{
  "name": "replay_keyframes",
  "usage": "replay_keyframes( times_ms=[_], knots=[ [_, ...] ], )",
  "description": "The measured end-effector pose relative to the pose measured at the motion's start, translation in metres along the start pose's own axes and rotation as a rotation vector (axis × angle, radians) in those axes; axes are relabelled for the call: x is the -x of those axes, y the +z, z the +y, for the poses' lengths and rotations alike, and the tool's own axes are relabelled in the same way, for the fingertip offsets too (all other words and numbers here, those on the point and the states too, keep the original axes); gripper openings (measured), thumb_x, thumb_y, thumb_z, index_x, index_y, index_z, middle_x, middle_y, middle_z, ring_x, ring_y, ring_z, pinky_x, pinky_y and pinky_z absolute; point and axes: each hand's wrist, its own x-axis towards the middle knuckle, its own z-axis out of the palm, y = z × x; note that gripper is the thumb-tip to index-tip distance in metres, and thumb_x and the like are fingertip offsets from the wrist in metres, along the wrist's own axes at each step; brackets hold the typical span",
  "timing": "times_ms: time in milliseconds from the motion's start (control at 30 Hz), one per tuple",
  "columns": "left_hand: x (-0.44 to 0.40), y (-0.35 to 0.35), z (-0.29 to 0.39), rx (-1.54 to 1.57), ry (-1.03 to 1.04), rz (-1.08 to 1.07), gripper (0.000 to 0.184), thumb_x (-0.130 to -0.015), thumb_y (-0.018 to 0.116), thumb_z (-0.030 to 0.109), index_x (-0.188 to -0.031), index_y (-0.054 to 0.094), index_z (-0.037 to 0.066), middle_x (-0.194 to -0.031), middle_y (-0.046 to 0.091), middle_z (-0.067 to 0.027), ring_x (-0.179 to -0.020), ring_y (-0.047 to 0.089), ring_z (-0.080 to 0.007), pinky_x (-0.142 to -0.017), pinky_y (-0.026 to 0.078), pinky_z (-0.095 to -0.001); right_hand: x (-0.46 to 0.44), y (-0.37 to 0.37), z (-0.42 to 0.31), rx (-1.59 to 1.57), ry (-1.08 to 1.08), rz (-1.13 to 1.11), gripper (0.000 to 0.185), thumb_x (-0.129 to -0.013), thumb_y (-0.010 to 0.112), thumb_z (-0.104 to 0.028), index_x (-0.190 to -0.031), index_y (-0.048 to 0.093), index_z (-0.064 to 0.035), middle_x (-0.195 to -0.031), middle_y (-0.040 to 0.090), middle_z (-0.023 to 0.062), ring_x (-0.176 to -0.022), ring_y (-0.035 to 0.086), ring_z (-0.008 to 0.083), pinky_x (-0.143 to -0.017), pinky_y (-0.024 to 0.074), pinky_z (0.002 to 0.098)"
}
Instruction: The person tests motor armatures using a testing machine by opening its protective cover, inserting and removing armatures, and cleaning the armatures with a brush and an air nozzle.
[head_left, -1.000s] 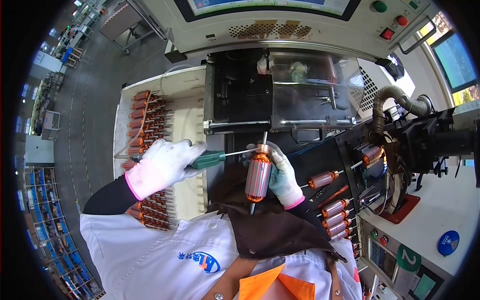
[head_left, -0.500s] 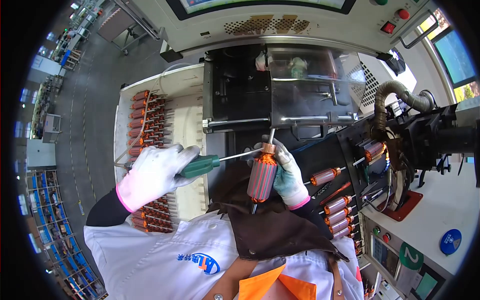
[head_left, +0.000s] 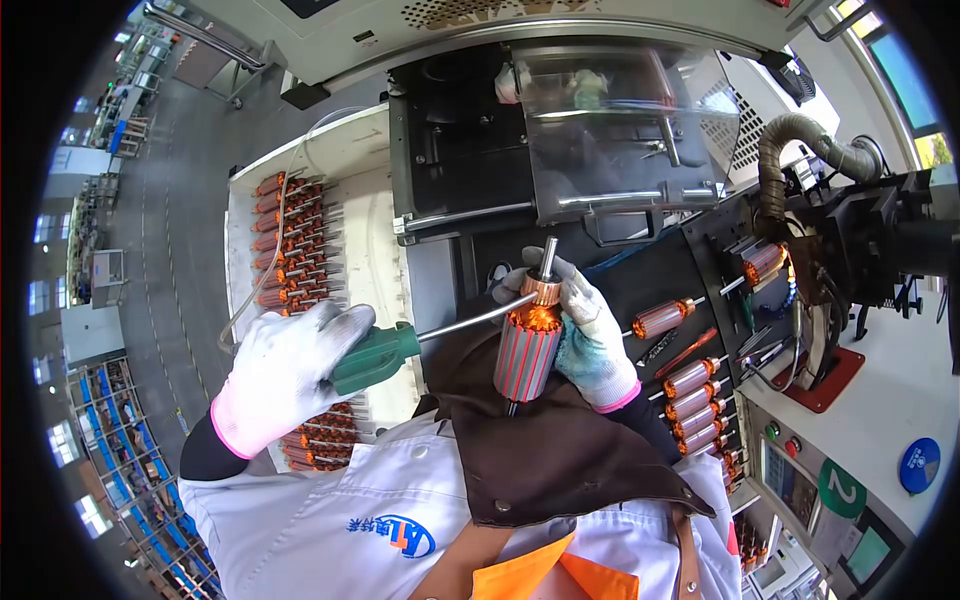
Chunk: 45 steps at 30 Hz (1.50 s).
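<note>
Held armature (head_left: 527,362) upright at the commutator (head_left: 542,291), screwdriver (head_left: 372,360) against it

From my remote seat, I take the held armature as my landmark. Beyond it sits a machine's clear guard (head_left: 620,160). To its left stands a white bin (head_left: 365,215) with rows of armatures (head_left: 290,250) inside. To its right runs a black counter (head_left: 660,265), and a ribbed hose (head_left: 788,140) arches farther off on that side. Nearer my wearer, a brown apron (head_left: 565,465) spreads below it.

My right hand (head_left: 594,350), gloved, is closed around the armature's upper end, thumb and fingers about the commutator. The armature leans slightly, its shaft pointing up and away. My left hand (head_left: 285,372), also gloved, wraps firmly around the screwdriver's green handle, left of the armature; the metal blade crosses to the commutator, where the tip appears to touch.

Just right of the armature lies a single armature (head_left: 662,318); past it are a short row of armatures (head_left: 694,408) and a slim red tool (head_left: 690,352).
</note>
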Motion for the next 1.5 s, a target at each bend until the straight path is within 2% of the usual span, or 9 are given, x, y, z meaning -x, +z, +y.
replay_keyframes(
  times_ms=[333,433,600,700,1000,1100,1267,1367,1500],
  knots=[
    [0.002,-0.001,-0.002,0.013,-0.006,-0.017,0.057,-0.061,0.078,0.018,-0.114,0.060,0.006,-0.084,0.056,-0.0103,-0.063,0.061,-0.0276,-0.056,0.047,-0.0383,0.000,-0.001,0.005,0.038,-0.037,0.015,0.064,-0.088,0.067,-0.031,-0.134,0.039,0.0035,-0.119,0.057,0.0228,-0.111,0.058,0.0343,-0.098,0.0472,0.0430],
    [0.004,0.000,-0.004,0.018,-0.015,-0.020,0.056,-0.062,0.078,0.019,-0.114,0.060,0.006,-0.083,0.056,-0.0103,-0.063,0.060,-0.0276,-0.055,0.047,-0.0382,0.001,-0.001,0.005,0.214,-0.100,0.021,0.063,-0.089,0.066,-0.037,-0.132,0.044,0.0015,-0.119,0.058,0.0198,-0.109,0.059,0.0251,-0.096,0.0468,0.0360],
    [0.003,0.005,-0.006,0.042,-0.005,-0.009,0.055,-0.063,0.077,0.019,-0.113,0.060,0.006,-0.081,0.056,-0.0101,-0.062,0.060,-0.0279,-0.055,0.046,-0.0380,0.001,-0.009,0.009,0.241,-0.139,0.129,0.062,-0.087,0.067,-0.040,-0.128,0.044,0.0008,-0.115,0.059,0.0202,-0.106,0.059,0.0243,-0.095,0.0471,0.0356],
    [0.000,0.005,-0.006,0.050,0.008,0.001,0.054,-0.063,0.077,0.019,-0.113,0.060,0.006,-0.080,0.056,-0.0099,-0.062,0.060,-0.0281,-0.054,0.046,-0.0381,0.001,-0.013,0.009,0.186,-0.104,0.057,0.055,-0.089,0.064,-0.039,-0.123,0.046,-0.0003,-0.114,0.058,0.0176,-0.109,0.059,0.0328,-0.097,0.0475,0.0515],
    [-0.004,0.003,-0.005,0.060,0.004,-0.012,0.053,-0.064,0.076,0.017,-0.113,0.060,0.006,-0.080,0.057,-0.0098,-0.063,0.060,-0.0283,-0.054,0.046,-0.0381,0.000,-0.011,0.014,0.053,-0.068,0.091,0.051,-0.092,0.060,-0.038,-0.127,0.046,-0.0027,-0.115,0.057,0.0174,-0.110,0.058,0.0350,-0.098,0.0471,0.0518],
    [-0.004,0.003,-0.005,0.056,0.002,-0.018,0.053,-0.064,0.076,0.016,-0.113,0.060,0.007,-0.081,0.057,-0.0097,-0.063,0.061,-0.0282,-0.055,0.046,-0.0382,0.001,-0.011,0.013,0.010,-0.045,0.061,0.058,-0.090,0.063,-0.041,-0.128,0.044,-0.0003,-0.118,0.059,0.0212,-0.110,0.059,0.0258,-0.095,0.0483,0.0367],
    [-0.005,0.003,-0.004,0.044,-0.006,-0.015,0.053,-0.063,0.076,0.016,-0.112,0.059,0.008,-0.081,0.057,-0.0093,-0.064,0.061,-0.0281,-0.055,0.046,-0.0383,0.004,-0.005,0.009,0.116,-0.077,0.098,0.061,-0.087,0.066,-0.043,-0.126,0.046,0.0001,-0.120,0.058,0.0195,-0.112,0.058,0.0253,-0.096,0.0482,0.0374],
    [-0.005,0.001,-0.002,0.042,-0.011,-0.028,0.053,-0.063,0.076,0.016,-0.112,0.059,0.008,-0.081,0.057,-0.0089,-0.065,0.061,-0.0281,-0.055,0.046,-0.0381,0.001,-0.019,0.009,0.204,-0.113,0.042,0.068,-0.084,0.069,-0.044,-0.129,0.044,0.0010,-0.120,0.057,0.0179,-0.112,0.057,0.0251,-0.097,0.0477,0.0382],
    [-0.006,-0.002,0.000,0.049,-0.027,-0.051,0.053,-0.063,0.077,0.017,-0.112,0.059,0.007,-0.081,0.058,-0.0091,-0.066,0.061,-0.0285,-0.056,0.045,-0.0379,0.005,-0.016,0.012,0.080,-0.058,0.098,0.075,-0.084,0.069,-0.045,-0.134,0.040,0.0018,-0.119,0.057,0.0173,-0.112,0.058,0.0250,-0.097,0.0477,0.0383]
  ],
)
